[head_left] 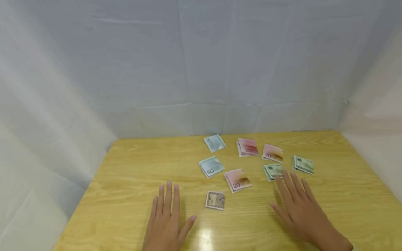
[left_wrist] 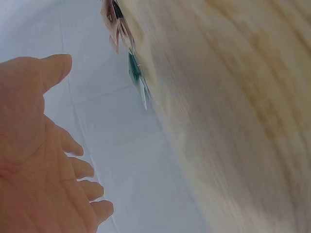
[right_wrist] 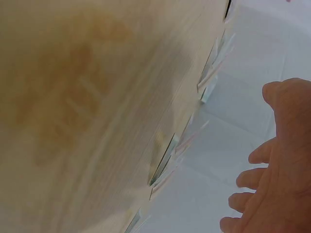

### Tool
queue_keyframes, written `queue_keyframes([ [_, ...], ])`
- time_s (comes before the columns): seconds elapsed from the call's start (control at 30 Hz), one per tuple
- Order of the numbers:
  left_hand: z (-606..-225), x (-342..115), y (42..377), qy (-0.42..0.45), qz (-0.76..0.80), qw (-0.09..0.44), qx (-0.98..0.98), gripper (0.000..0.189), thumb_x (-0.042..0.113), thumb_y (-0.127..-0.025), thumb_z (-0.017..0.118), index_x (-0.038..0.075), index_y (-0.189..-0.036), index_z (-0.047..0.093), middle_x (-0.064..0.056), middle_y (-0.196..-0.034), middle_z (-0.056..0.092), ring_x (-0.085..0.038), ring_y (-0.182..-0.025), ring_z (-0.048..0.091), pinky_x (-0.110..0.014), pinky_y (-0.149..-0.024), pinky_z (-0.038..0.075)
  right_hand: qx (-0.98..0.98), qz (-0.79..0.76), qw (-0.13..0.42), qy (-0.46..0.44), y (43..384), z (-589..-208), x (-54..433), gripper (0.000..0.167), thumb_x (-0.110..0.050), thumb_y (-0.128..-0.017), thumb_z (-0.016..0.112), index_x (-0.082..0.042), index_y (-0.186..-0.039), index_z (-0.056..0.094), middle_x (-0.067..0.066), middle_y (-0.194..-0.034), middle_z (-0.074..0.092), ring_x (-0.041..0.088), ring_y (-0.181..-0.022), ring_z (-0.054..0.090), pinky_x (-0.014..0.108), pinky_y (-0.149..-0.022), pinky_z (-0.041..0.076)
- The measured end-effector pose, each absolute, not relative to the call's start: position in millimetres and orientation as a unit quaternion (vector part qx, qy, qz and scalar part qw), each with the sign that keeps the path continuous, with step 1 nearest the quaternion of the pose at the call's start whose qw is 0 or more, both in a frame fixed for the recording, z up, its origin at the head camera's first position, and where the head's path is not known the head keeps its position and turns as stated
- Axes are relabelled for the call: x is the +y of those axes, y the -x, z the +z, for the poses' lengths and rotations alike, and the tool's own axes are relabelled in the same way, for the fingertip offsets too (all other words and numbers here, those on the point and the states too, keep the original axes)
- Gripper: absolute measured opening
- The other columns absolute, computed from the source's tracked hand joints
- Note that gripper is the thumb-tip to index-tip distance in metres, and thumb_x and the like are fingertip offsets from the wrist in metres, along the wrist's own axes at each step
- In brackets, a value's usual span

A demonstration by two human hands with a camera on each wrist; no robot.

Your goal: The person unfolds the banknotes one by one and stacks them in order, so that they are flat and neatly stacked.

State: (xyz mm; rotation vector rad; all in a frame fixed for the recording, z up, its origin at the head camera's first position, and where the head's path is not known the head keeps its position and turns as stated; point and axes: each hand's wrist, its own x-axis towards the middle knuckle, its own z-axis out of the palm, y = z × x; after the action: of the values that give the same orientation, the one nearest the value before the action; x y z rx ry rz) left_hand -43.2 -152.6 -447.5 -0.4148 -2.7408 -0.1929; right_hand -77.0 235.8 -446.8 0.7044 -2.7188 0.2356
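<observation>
My left hand (head_left: 166,219) is held palm down with straight fingers, left of a folded brown banknote (head_left: 215,200). On the right, my right hand (head_left: 301,209) is also outstretched, its fingertips overlapping a folded green banknote (head_left: 271,171) in the head view. Both wrist views show the palms raised off the wood, holding nothing. Between and beyond the hands lie two blue 50 notes (head_left: 211,167), two pinkish 20 notes (head_left: 237,180), a red-pink note (head_left: 248,147) and a second green note (head_left: 303,164), all folded.
The notes lie scattered on a yellow wooden table (head_left: 135,167). A pale sheet (head_left: 204,69) hangs behind the table's back edge, and white sheeting (head_left: 31,122) hangs along both sides. Light glares off the wood near the front.
</observation>
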Motion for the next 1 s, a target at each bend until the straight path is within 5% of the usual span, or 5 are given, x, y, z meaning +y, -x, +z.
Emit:
queue_keyframes([
  [0.13,-444,-154,43,0.139,-0.087,0.155,-0.974,0.089,0.056,-0.100,0.054,-0.005,-0.157,0.022,-0.029,-0.163,0.016,-0.044,-0.152,0.012,-0.053,-0.127,0.009,-0.964,0.107,0.081,-0.231,99,-438,237,0.078,-0.042,-0.107,0.049,0.002,-0.160,0.013,0.025,-0.166,0.005,0.044,-0.152,0.002,0.063,-0.124,0.004],
  [0.33,-434,-155,45,0.124,-0.135,0.089,-0.979,0.086,0.051,-0.101,0.056,-0.005,-0.157,0.024,-0.028,-0.164,0.014,-0.046,-0.151,0.014,-0.064,-0.120,0.024,-0.964,0.138,0.035,-0.225,138,-430,240,0.081,-0.043,-0.106,0.051,0.008,-0.157,0.015,0.032,-0.163,0.011,0.053,-0.148,0.014,0.071,-0.117,0.019],
  [0.6,-419,-152,50,0.082,-0.249,0.009,-0.965,0.083,0.051,-0.101,0.057,0.002,-0.159,0.025,-0.023,-0.166,0.013,-0.044,-0.151,0.013,-0.066,-0.119,0.022,-0.956,0.207,-0.011,-0.206,180,-421,240,0.080,-0.045,-0.106,0.052,0.015,-0.152,0.026,0.039,-0.156,0.023,0.058,-0.141,0.025,0.075,-0.111,0.027],
  [1.0,-413,-151,51,0.057,-0.295,-0.002,-0.954,0.079,0.046,-0.100,0.062,0.001,-0.157,0.030,-0.023,-0.165,0.018,-0.046,-0.149,0.022,-0.069,-0.115,0.028,-0.944,0.283,-0.069,-0.158,240,-414,225,0.063,-0.029,-0.102,0.061,0.022,-0.136,0.045,0.041,-0.133,0.051,0.052,-0.118,0.055,0.068,-0.098,0.047],
])
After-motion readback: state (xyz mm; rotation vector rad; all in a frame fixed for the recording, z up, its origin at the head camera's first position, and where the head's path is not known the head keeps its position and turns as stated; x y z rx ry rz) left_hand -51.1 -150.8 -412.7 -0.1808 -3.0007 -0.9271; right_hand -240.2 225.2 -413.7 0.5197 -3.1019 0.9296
